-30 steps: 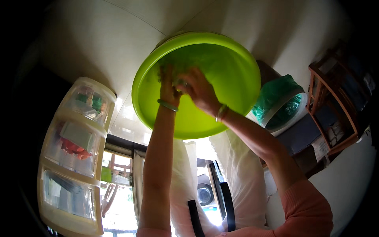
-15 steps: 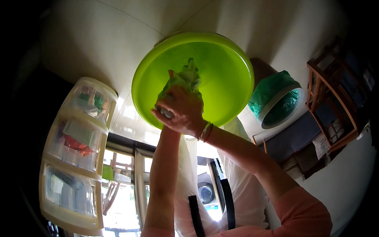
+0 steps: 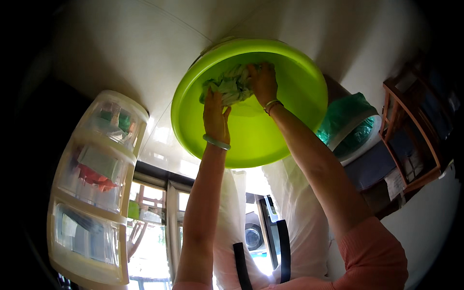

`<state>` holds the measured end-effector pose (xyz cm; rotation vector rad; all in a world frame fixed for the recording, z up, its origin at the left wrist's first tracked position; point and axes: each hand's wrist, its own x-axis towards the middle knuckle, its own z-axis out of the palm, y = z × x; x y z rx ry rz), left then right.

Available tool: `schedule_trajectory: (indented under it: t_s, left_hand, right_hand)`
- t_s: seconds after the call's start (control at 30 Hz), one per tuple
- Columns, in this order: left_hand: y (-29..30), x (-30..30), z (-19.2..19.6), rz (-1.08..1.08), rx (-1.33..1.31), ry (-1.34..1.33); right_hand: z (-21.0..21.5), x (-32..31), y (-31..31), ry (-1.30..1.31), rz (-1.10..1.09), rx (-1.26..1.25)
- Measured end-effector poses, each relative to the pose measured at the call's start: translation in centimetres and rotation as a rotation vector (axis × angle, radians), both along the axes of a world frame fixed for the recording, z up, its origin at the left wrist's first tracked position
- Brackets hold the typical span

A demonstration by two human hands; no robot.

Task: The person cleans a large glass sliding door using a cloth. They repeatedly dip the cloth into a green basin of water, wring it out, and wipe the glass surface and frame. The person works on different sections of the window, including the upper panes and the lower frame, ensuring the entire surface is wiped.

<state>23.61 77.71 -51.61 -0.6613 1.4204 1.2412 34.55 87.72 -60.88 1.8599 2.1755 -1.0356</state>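
White flooring (image 3: 116,63), smooth and slightly glossy, formed the background and carried every item in view. Largest on it was a round lime-green plastic basin (image 3: 290,96), shallow, with a rolled rim and a smooth, rigid wall. Left of the basin stood a translucent plastic drawer unit (image 3: 92,188) with three stacked compartments, cream-framed, with coloured contents showing dimly through the fronts. Right of the basin sat a small white bin lined with a green plastic bag (image 3: 350,123), and beyond it a wooden shelf frame (image 3: 411,130) with slatted sides.

Inside the basin, toward its far wall, lay a bunched cloth (image 3: 229,84) in pale green and white, crumpled into soft folds. Whether it was wet could not be told. Judged from its appearance, the cloth would handle as light, limp and non-fragile; it would sag wherever unsupported, so a hold on the gathered bulk, not on a loose edge, appeared most secure.

The left hand (image 3: 215,113), with a pale green bangle at the wrist, pressed against the near edge of the cloth, fingers extended over it. The right hand (image 3: 263,82), wearing a thin bracelet, was clenched into the top of the bundle, grasping a fold.
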Motion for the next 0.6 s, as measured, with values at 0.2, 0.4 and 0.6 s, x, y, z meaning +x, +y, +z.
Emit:
schedule_trajectory:
  t_s: [0.2,0.4,0.6]
  left_hand:
    - [1.8,1.0,2.6,-0.205,-0.129,0.044]
    - [0.4,0.7,-0.8,0.108,-0.122,-0.387]
    - [0.1,-1.6,-1.1,0.201,0.349,-0.772]
  right_hand:
    - [-5.1,1.9,-2.4,-0.305,0.373,-0.074]
    - [5.7,0.2,-1.8,0.56,0.318,0.038]
    - [20.6,1.6,0.0,0.716,0.545,-0.259]
